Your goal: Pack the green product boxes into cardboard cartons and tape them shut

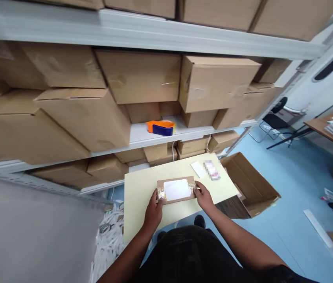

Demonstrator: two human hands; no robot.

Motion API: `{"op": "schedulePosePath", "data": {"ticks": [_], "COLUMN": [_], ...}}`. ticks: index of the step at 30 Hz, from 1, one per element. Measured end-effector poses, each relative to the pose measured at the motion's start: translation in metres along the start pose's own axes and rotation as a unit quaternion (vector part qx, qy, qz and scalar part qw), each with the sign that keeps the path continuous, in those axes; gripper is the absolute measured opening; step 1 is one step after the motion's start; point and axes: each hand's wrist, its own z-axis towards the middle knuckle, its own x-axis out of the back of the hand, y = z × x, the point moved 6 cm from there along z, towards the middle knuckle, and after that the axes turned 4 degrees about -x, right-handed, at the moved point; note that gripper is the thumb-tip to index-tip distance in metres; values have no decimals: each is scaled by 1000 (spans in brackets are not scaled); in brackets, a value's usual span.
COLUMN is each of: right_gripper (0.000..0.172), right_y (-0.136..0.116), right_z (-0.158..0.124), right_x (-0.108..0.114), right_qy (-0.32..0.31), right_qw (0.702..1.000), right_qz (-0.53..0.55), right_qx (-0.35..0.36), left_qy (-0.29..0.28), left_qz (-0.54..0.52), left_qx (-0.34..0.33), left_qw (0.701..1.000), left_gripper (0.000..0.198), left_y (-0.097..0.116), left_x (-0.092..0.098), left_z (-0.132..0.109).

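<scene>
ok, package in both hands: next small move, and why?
Probably shift the package right, toward the open carton. The left hand and right hand already grip opposite ends, shiny tape shows at both ends, and the carton stands open beside the table.

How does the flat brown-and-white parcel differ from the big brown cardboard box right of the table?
Size: the flat brown-and-white parcel is much smaller than the big brown cardboard box. State: the parcel looks closed, the box open. Handling: the left hand and right hand hold the parcel; neither touches the box. Both have brown surfaces.
</scene>
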Motion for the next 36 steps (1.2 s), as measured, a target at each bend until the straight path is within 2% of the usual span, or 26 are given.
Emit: {"op": "schedulePosePath", "data": {"ticks": [4,6,9,12,17,21,24,28,32,36], "right_gripper": [53,51,49,49,47,51,53,51,50,52], "right_y": [-2,1,15,40,92,135,163,188,198,197], "right_z": [-15,-17,-13,-1,26,37,39,37,31,28], "right_x": [58,89,139,194,285,344,376,400,415,431], "right_qy": [55,82,114,138,166,184,204,244,288,328], "right_qw": [998,996,993,989,985,980,972,958,939,919], "right_qz": [36,40,39,34,20,4,16,46,72,61], "right_qx": [-1,-4,-19,-30,-37,-82,-117,-142,-175,-208], "left_qy": [-23,-43,-67,-85,-130,-188,-234,-287,-333,-386], "left_qz": [-10,-11,0,14,44,92,114,118,131,119], "left_qx": [-29,-51,-70,-82,-105,-105,-117,-142,-159,-183], "left_qw": [999,998,995,993,985,972,958,940,920,896], "left_gripper": [60,61,60,59,57,57,55,55,57,60], "left_y": [50,76,112,146,202,237,257,276,289,305], "left_x": [-27,-49,-93,-148,-256,-336,-384,-440,-494,-544], "left_z": [-6,-7,-4,5,22,32,40,61,86,99]}}
